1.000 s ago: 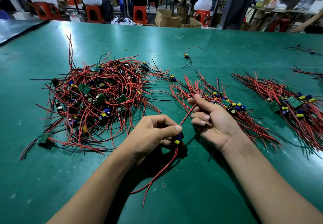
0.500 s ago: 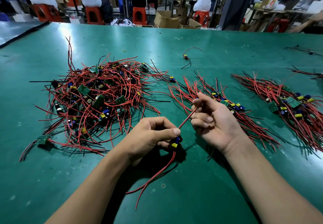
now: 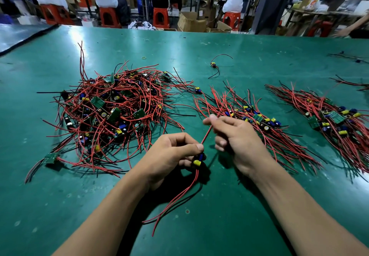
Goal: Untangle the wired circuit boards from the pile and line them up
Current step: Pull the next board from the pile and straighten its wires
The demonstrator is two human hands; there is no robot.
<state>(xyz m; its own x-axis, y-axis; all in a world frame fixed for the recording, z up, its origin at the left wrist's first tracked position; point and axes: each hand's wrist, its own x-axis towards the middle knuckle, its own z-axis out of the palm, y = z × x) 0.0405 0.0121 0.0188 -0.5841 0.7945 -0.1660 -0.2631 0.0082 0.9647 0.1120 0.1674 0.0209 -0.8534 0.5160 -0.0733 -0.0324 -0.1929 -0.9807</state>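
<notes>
Head: wired board point(image 3: 198, 160) in both hands point(image 3: 169, 156) point(image 3: 237, 140)

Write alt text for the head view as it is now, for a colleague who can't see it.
Two bare hands work one wired circuit board over a green table: the left hand pinches its component end and the right hand pinches its red wire, which runs straight between them. A tangled pile lies to the left; a lined-up row and a second row lie to the right.

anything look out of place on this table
One wired circuit board lies alone on the green table, beyond the tangled pile and the lined-up rows, belonging to neither. A small ring also lies loose behind the pile.
</notes>
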